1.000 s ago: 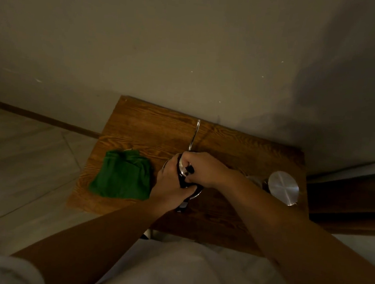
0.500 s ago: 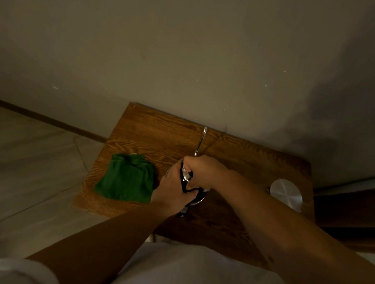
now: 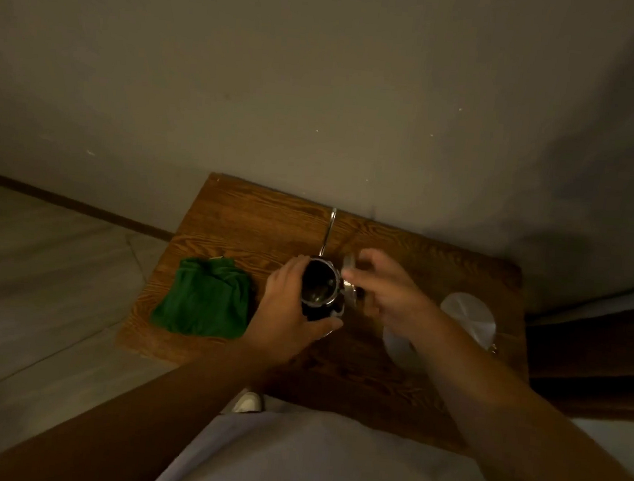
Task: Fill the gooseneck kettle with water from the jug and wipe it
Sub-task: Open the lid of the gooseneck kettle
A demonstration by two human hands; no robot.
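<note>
The steel gooseneck kettle (image 3: pixel 318 283) stands in the middle of the small wooden table (image 3: pixel 256 219), its top uncovered and its thin spout pointing toward the wall. My left hand (image 3: pixel 288 310) wraps around the kettle's left side and handle. My right hand (image 3: pixel 384 284), blurred, holds the kettle lid (image 3: pixel 349 281) just to the right of the opening. A folded green cloth (image 3: pixel 202 301) lies at the table's left. A steel jug (image 3: pixel 467 318) with a round lid stands at the right, partly behind my right forearm.
The table sits against a plain wall, with a pale tiled floor to the left and dark wooden furniture (image 3: pixel 596 360) to the right. My white shirt fills the bottom of the view and a shoe (image 3: pixel 247 402) shows below the table edge.
My right hand has lifted the lid off the kettle and moved it to the right, so the kettle's mouth now shows. My left hand stays on the kettle.
</note>
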